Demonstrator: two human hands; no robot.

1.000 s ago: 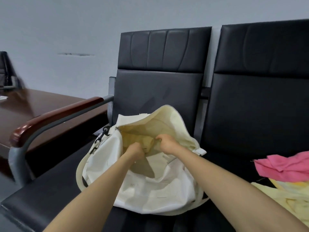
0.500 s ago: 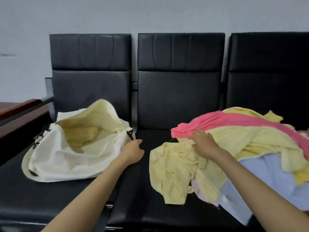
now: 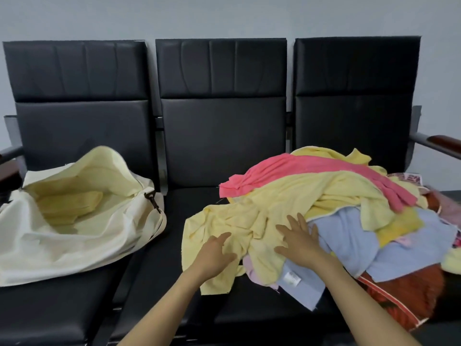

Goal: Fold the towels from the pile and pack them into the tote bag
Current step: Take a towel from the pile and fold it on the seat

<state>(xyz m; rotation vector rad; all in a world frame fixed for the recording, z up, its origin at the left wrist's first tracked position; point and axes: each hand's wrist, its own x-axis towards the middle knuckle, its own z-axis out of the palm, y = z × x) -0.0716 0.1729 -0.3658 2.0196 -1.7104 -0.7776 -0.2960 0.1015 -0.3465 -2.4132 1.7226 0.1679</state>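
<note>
Far left, slumped on the left seat [image 3: 50, 308]: cream tote bag [image 3: 62, 248], mouth gaping up and toward the camera, one folded towel [image 3: 71, 204] in pale yellow already inside. Strip of bare middle seat [image 3: 174, 203] between bag and everything else.

Next, left hand [image 3: 215, 254]: fingers straight and spread, palm down, resting on the near-left part of a crumpled pale yellow towel [image 3: 239, 221]. No pinch, nothing gripped.

Towel itself on the middle seat, loose corner hanging toward the front edge. Long axis roughly diagonal, from that front-left corner back and right, where the far end tucks into the pile [image 3: 336, 196].

Right hand [image 3: 300, 239]: also flat and spread, palm down, on the towel's right part, fingertips just beside a blue towel [image 3: 349, 238]. Nothing held there either.

Further right: pile heaped from the middle seat's right edge across the right seat [image 3: 449, 193], with a pink towel [image 3: 287, 168] draped over the top near the backrest. Other colours below, too tangled to count.

Key relation: towel directly under both hands, left hand nearer its free corner, right hand nearer the buried end. Bag well apart to the left, closest to the left hand.

Probably picking the next towel. Likely needs pulling toward the front-left, away from the pile, before any folding; risk of dragging neighbours along.
</note>
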